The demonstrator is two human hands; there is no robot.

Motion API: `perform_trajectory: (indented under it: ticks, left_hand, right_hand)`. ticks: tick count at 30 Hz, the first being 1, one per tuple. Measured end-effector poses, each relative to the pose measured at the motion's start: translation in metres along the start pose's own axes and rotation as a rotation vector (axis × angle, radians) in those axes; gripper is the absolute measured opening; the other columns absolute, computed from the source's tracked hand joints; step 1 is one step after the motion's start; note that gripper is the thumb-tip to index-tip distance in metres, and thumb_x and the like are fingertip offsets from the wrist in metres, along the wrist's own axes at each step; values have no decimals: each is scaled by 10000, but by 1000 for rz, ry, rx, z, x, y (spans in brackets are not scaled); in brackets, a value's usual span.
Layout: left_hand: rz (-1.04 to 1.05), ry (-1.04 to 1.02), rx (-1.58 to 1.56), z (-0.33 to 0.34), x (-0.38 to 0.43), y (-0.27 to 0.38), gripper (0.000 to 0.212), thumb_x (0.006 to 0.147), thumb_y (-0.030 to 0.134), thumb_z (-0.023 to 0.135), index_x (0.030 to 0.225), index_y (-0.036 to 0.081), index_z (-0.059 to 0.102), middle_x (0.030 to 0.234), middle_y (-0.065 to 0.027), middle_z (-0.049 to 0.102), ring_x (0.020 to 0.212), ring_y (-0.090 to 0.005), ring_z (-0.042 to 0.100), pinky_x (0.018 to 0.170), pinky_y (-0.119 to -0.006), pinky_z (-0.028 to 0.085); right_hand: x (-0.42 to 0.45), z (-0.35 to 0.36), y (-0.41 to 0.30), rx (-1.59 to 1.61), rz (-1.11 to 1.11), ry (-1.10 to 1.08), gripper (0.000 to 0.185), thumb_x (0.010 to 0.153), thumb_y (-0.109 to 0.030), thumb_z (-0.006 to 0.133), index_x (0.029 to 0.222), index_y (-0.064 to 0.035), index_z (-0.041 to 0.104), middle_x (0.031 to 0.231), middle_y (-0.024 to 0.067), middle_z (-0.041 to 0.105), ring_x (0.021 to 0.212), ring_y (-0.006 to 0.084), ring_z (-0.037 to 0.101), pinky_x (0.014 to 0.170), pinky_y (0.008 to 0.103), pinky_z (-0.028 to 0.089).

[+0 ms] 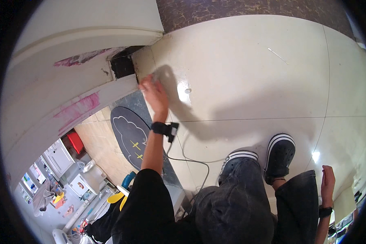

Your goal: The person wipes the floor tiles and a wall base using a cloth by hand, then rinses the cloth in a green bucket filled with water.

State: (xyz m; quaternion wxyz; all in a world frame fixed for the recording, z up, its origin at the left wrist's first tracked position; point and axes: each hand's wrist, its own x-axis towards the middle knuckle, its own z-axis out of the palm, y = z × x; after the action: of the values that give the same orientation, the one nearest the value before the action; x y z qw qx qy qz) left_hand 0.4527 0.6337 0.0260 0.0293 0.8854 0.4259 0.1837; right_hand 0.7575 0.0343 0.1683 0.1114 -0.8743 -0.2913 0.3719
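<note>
My left hand (154, 94) reaches down to the glossy tiled floor (238, 70), close to the foot of a white door frame (126, 85). Its fingers are bent and blurred. A small greyish patch shows at the fingertips, and I cannot tell whether it is a held thing. Beside the hand, a dark gap (122, 67) opens in the base of the frame. A small whitish piece (188, 91) lies on the tile to the right of this hand. My right hand (328, 183) hangs beside my right knee, fingers extended, with nothing seen in it.
A cotton swab (278, 56) lies on the floor farther off. A dark oval mat (129, 137) lies past the threshold. A cable (206, 164) runs from my left wristband (163, 128) toward my legs. My clogs (280, 155) stand on the tiles. A red container (75, 142) is at left.
</note>
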Motion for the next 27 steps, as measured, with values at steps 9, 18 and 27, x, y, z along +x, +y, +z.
perform_trajectory:
  ticks: [9,18,27]
  left_hand:
    - [46,-224,592,8,64,-61,321,819,21,517,1138,40,550,1101,-193,562,809,-373,642,655,-428,548]
    - [45,-305,694,11,74,-74,214,805,37,534,1006,44,607,1069,-163,591,751,-340,657,631,-411,553]
    - [74,-245,536,2,42,-60,188,824,35,520,983,46,620,1077,-202,577,770,-359,654,630,-417,557]
  right_hand:
    - [-22,21,5,149,128,-59,244,832,122,467,1044,19,531,974,183,568,879,313,573,794,353,472]
    - [-10,14,-10,43,53,-79,223,841,104,477,1038,17,538,964,176,575,850,315,582,766,338,477]
    - [5,10,-18,41,-23,-33,245,830,128,471,1041,19,534,968,177,572,856,311,582,774,349,481]
